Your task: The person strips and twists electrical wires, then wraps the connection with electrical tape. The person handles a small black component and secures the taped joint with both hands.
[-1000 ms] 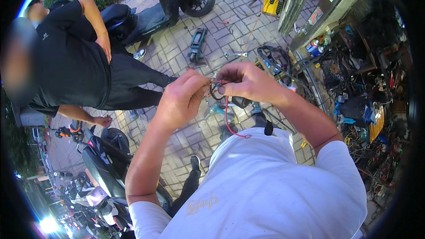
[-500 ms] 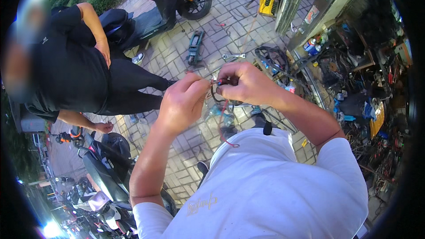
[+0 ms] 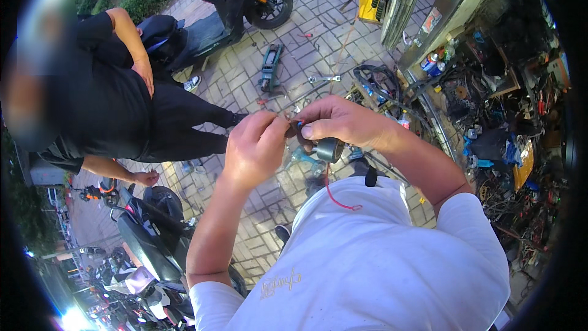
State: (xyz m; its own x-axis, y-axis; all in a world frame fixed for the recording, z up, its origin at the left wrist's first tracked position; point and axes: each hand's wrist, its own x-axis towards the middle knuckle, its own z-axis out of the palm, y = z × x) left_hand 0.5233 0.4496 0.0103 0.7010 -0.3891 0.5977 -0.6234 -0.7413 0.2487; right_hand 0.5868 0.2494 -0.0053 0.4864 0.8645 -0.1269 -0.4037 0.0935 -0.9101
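Head view: forearms converging, the bare left hand (image 3: 254,147) and bare right hand (image 3: 346,124) pinch thin coloured wires (image 3: 299,124) between them, partly hiding them. A short black cylinder (image 3: 329,150), axis unclear, hangs beneath the right; a thin red wire (image 3: 331,195) curves down rightward. Beyond lies an elongated teal metal jack (image 3: 269,67).

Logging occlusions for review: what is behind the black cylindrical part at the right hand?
A thin red wire emerges from behind the black cylindrical part; anything else directly behind it is covered.
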